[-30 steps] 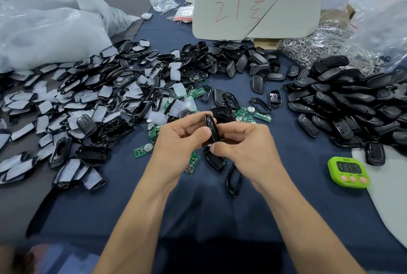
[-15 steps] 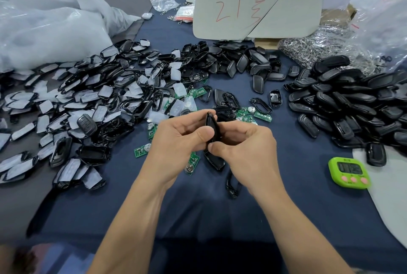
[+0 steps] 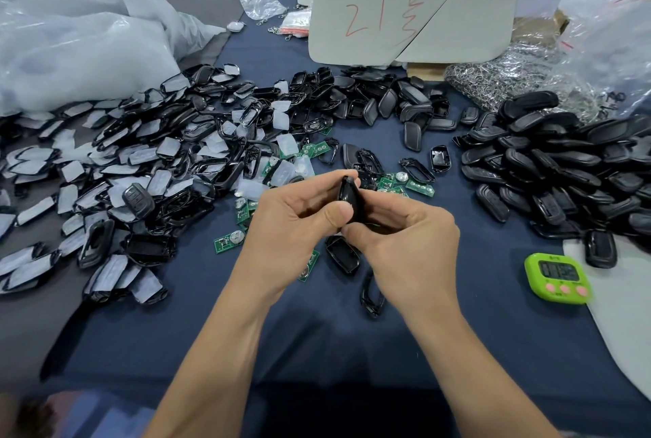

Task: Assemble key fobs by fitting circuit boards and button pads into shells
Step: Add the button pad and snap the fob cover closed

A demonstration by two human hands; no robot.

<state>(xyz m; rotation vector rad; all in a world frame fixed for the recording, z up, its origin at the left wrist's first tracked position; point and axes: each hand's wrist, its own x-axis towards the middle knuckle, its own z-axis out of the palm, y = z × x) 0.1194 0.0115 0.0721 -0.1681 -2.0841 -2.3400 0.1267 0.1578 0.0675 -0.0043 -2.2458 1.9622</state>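
Observation:
My left hand (image 3: 292, 226) and my right hand (image 3: 408, 243) meet over the middle of the blue cloth, both pinching one black key fob (image 3: 348, 196) held on edge between the thumbs and fingers. Just below the hands lie an open black shell half (image 3: 342, 254) and a thin black frame (image 3: 370, 293). Green circuit boards (image 3: 229, 241) are scattered near the hands, some more circuit boards (image 3: 419, 187) behind them. What sits inside the held fob is hidden.
A big heap of shells with pale button pads (image 3: 123, 162) fills the left. Finished black fobs (image 3: 563, 162) pile up on the right, with a green timer (image 3: 556, 277) in front. Behind stand a grey card (image 3: 412, 4), metal key rings (image 3: 510, 78) and plastic bags (image 3: 70, 46).
Both hands with the fob have shifted very slightly; the right thumb has slid closer under the left thumb. Nothing was picked up or let go.

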